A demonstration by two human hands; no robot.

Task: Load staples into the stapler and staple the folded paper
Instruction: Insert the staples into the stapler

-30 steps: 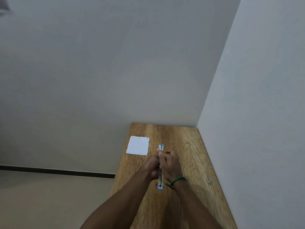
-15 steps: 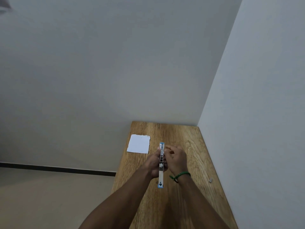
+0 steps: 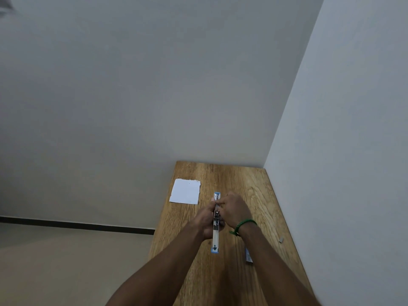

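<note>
A blue and silver stapler (image 3: 216, 234) is swung fully open into a long strip, held above the wooden table (image 3: 249, 191). My left hand (image 3: 206, 221) grips its middle from the left. My right hand (image 3: 234, 209), with a green band at the wrist, has its fingertips pinched at the metal channel near the far end; I cannot tell whether they hold staples. The folded white paper (image 3: 186, 191) lies flat near the table's left edge, beyond my hands.
A small grey strip of staples (image 3: 281, 240) lies near the right wall. A narrow staple box (image 3: 248, 255) shows beside my right forearm. The table is narrow, with a wall at the far end and the right, and a drop to the floor on the left.
My right hand has shifted from clasping the stapler's middle to reaching its fingertips toward the far end. The staple box has come into sight beside my right forearm.
</note>
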